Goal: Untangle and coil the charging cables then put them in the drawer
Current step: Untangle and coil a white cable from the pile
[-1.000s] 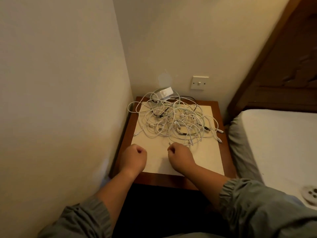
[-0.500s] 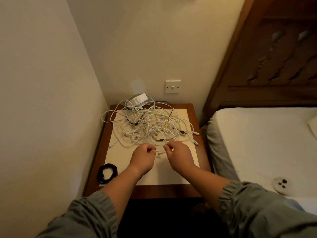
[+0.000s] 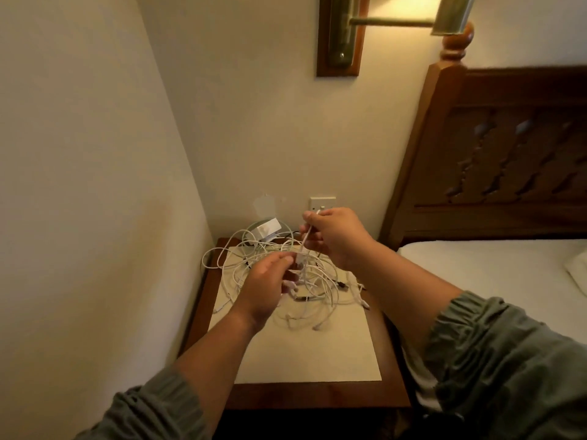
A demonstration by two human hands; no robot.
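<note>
Strand [image 3: 304,240] is now lifting out of the cables [image 3: 320,296]. Half a second ago both hands were working low at the tangle's near edge. Judgement: untangling is only beginning; nothing is coiled yet and no drawer is showing.

Right hand [image 3: 338,238]: fingers are curling round the strand's upper end. Left hand [image 3: 265,289]: fingers are pinching it just below. The tangle is lying on the worktop [image 3: 317,354] beneath both sets of fingers.
</note>
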